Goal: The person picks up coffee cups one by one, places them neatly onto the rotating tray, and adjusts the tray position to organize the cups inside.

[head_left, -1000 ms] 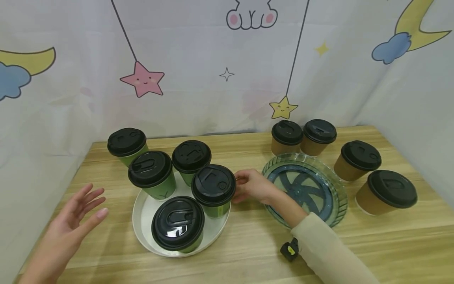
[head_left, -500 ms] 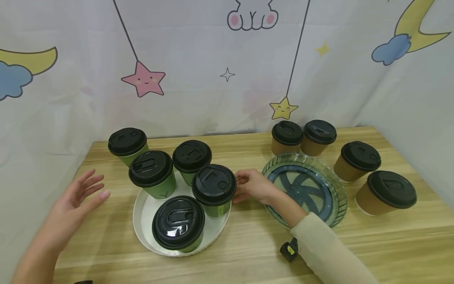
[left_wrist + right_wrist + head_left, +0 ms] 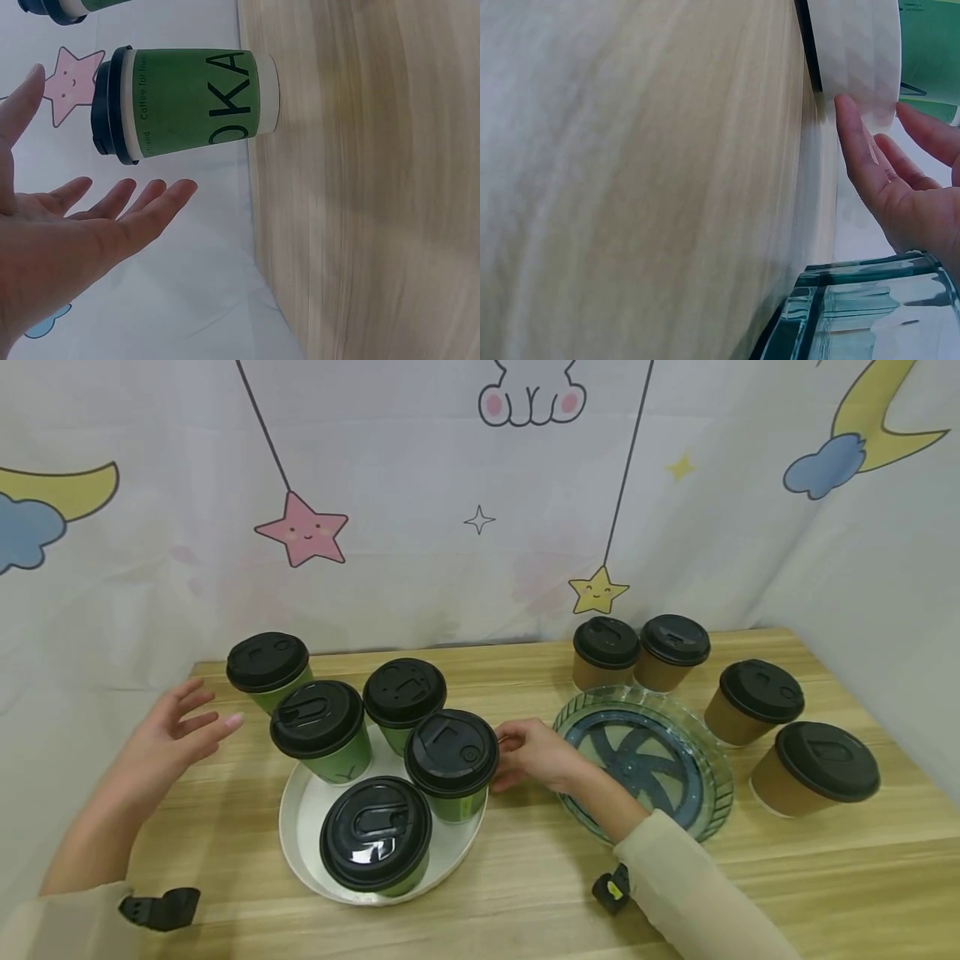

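My left hand (image 3: pixel 161 752) is raised at the left with fingers spread, holding nothing. The lidded green paper cup (image 3: pixel 272 672) on the table behind the tray is nearest to it; in the left wrist view that cup (image 3: pixel 191 101) stands apart from the fingertips. A round white tray (image 3: pixel 300 835) carries several green cups with black lids, among them a glossy-lidded cup (image 3: pixel 377 835) at the front. Fingertips of my right hand (image 3: pixel 536 756) touch the tray's right side; in the right wrist view they rest against its white wall (image 3: pixel 859 60).
A clear bluish glass dish (image 3: pixel 637 760) lies under my right forearm. Beyond it and to its right stand several brown cups with black lids, one a wide cup (image 3: pixel 813 768) at the right. A white printed curtain (image 3: pixel 420 568) hangs behind the table (image 3: pixel 517 877).
My left hand has moved forward and slightly right, closer to the back-left green cup; its sleeve and wrist strap have come into view. The right hand and the cups have not moved.
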{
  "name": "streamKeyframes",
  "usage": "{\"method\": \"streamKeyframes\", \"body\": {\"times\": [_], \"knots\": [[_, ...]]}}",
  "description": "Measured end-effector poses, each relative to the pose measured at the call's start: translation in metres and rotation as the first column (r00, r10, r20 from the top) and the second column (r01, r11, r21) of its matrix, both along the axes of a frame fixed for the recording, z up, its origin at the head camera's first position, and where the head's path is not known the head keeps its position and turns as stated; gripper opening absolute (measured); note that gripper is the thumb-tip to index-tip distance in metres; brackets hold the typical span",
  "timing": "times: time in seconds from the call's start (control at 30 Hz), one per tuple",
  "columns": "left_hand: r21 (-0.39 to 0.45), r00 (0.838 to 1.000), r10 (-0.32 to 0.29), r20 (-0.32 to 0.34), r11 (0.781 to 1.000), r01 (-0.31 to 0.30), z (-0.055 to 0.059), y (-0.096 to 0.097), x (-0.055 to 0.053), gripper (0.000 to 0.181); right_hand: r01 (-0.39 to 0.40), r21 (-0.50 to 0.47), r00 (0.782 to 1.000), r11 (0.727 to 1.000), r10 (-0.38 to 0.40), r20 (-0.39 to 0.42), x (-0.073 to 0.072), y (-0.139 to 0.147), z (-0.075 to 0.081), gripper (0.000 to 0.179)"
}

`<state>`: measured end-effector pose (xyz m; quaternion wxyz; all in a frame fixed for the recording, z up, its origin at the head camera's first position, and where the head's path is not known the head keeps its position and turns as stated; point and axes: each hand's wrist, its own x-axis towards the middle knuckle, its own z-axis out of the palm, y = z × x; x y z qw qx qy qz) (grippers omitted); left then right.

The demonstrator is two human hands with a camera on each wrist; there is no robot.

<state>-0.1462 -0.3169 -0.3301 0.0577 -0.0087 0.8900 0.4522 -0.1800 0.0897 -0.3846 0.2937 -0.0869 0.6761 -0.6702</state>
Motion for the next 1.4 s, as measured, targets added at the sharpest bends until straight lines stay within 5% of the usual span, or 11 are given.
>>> {"method": "streamKeyframes", "body": {"times": [0.73,1.4], "knots": [[-0.015,0.997,0.051,-0.051,0.999,-0.052,0.003,0.018,-0.046,0.104,0.003,0.013,1.0,1.0,-0.003,-0.017,0.001,0.0,-0.003,0.021],[0.052,0.992,0.097,-0.083,0.994,-0.093,-0.01,0.015,-0.06,0.108,-0.005,0.024,0.999,1.0,0.005,-0.033,0.0,0.001,-0.006,0.021]]}}
